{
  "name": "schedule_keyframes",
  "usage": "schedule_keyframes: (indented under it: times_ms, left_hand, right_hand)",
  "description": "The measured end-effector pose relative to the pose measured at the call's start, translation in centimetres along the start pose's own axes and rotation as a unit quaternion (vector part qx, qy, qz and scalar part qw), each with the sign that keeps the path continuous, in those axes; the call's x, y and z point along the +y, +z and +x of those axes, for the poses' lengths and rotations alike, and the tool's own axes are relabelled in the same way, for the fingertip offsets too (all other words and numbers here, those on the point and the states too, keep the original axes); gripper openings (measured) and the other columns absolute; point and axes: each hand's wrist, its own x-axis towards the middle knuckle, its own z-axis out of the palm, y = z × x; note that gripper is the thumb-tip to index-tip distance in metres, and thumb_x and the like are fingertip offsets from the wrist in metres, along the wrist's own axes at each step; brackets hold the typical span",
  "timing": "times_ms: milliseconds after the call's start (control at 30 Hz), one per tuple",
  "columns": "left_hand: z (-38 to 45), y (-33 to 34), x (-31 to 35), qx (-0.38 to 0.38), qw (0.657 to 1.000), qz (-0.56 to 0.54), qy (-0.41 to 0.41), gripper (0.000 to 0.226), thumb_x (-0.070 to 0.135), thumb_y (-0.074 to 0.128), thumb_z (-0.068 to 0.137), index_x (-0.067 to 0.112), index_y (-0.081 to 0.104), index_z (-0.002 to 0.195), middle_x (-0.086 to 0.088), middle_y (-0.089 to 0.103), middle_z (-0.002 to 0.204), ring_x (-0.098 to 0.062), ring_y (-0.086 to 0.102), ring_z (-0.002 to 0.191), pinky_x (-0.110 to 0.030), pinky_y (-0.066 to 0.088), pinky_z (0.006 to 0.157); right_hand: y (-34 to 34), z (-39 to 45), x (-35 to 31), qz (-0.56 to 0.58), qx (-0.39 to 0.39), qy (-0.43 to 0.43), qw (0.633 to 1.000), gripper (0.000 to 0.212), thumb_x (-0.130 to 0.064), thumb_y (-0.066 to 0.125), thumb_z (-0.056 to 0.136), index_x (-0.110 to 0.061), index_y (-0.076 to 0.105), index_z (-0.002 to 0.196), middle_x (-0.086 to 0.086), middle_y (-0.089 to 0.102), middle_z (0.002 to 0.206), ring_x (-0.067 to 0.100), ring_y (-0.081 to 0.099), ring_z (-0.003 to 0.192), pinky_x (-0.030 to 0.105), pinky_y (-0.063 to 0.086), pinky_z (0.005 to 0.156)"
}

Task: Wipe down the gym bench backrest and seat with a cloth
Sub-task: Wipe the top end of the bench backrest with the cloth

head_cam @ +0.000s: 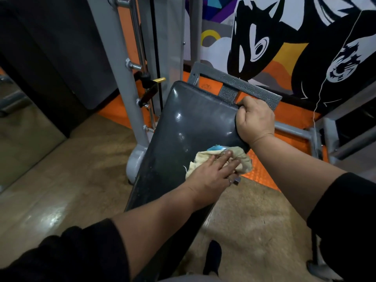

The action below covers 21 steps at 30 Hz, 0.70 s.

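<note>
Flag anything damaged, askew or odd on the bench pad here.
Nothing looks damaged. The dark bench pad shows glossy glare and faint pale smudges. Left hand presses the beige cloth flat; right hand grips the pad's top corner.

I see a painted mural [295,37] along the far wall, above orange floor matting [262,171]. A grey machine upright [122,78] carries a yellow-tipped selector pin [159,80] at my left.
</note>
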Motion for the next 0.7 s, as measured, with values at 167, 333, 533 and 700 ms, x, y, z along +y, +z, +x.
schedule_keyframes:
  times_ms: [167,333,533,700]
  left_hand:
    - [-1.8,-0.1,-1.9,0.065,0.990,-0.064,-0.109,0.045,0.014,0.036,0.086,0.022,0.067,0.118,-0.013,0.058,0.129,-0.039,0.056,0.116,-0.047,0.054,0.082]
    - [-1.4,-1.8,-4.2,-0.087,0.952,-0.123,-0.267,0.069,0.000,0.035,0.092,0.037,0.018,0.148,0.001,0.005,0.159,-0.026,0.008,0.145,-0.041,0.038,0.106]
    - [-2.1,-3.0,-4.1,-0.123,0.923,-0.128,-0.340,0.082,-0.003,0.044,0.088,0.036,0.007,0.149,0.004,0.001,0.158,-0.021,0.014,0.138,-0.038,0.043,0.094]
    - [-1.6,-2.8,-2.0,-0.038,0.958,-0.129,-0.252,0.065,-0.001,0.052,0.083,0.027,0.042,0.141,-0.009,0.031,0.151,-0.032,0.040,0.122,-0.046,0.055,0.073]
  right_hand:
    - [0.0,0.1,0.1,0.001,-0.001,0.004,1.000,0.031,-0.022,0.039,0.080,-0.005,0.063,0.090,0.018,0.063,0.086,0.037,0.055,0.088,0.032,0.026,0.064]
    - [0.2,0.0,0.2,0.001,0.007,0.006,1.000,0.027,-0.021,0.040,0.080,-0.006,0.061,0.087,0.016,0.063,0.083,0.036,0.055,0.085,0.031,0.024,0.065]
    - [0.1,0.0,0.2,0.001,0.014,0.005,1.000,0.026,-0.021,0.041,0.080,-0.007,0.062,0.087,0.017,0.064,0.085,0.037,0.056,0.086,0.032,0.028,0.064]
    - [0.2,0.0,0.2,0.000,0.015,0.006,1.000,0.028,-0.022,0.040,0.080,-0.007,0.063,0.088,0.016,0.064,0.084,0.037,0.057,0.086,0.035,0.035,0.065]
